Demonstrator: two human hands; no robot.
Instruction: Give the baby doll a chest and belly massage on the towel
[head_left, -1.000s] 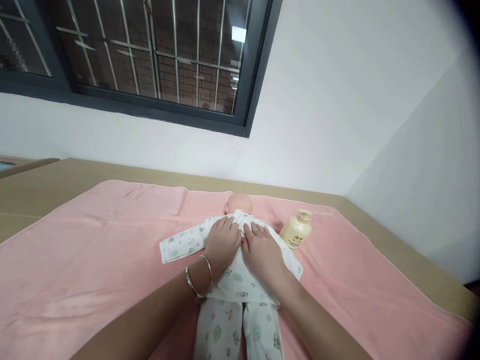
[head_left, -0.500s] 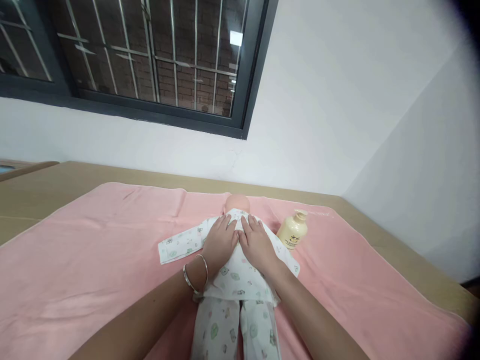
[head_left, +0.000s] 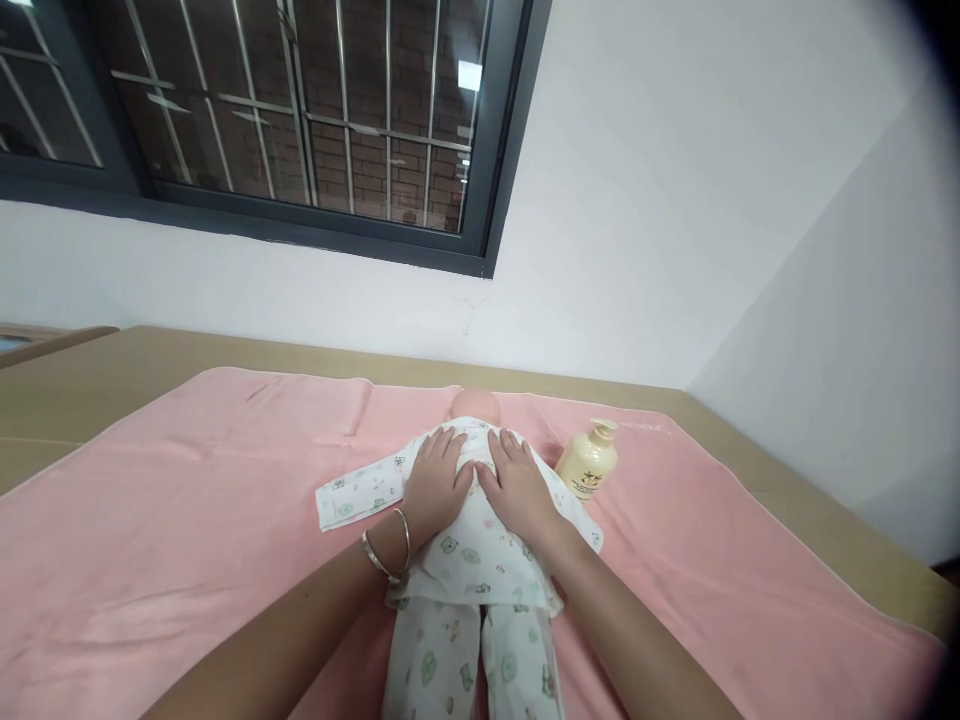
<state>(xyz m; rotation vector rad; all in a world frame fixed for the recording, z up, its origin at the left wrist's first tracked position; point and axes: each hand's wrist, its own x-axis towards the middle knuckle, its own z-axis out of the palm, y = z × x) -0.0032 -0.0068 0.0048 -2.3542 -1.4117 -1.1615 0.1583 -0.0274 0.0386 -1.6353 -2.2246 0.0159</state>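
Both hands lie spread on the front or back of a doll's shirt (head_left: 480, 545), side by side, and neither has closed around anything. The left hand (head_left: 435, 485) is flat, its fingers extended and a little apart, palm down on the cloth. The right hand (head_left: 521, 492) rests the same way, its fingers pointing up toward the neck. The thumbs angle in toward each other over the middle of the chest or back (which of the two, I cannot tell), with a narrow strip of shirt between the hands. Two silver bangles (head_left: 405, 540) circle the left wrist.

The doll (head_left: 475, 405) lies stretched out on a pink blanket (head_left: 187, 480), its round, bare head beyond the fingertips and its printed trousers (head_left: 435, 655) running back between the forearms. One sleeve (head_left: 361, 495) reaches out to the left; the other slants down to the right, partly behind the right arm. Near that sleeve is a cream pump bottle (head_left: 589, 463) with dark print.

The blanket covers much of a wooden surface (head_left: 135, 375). Behind it rises a white wall (head_left: 615, 240), with a dark-framed window (head_left: 360, 150) and metal bars at upper left.
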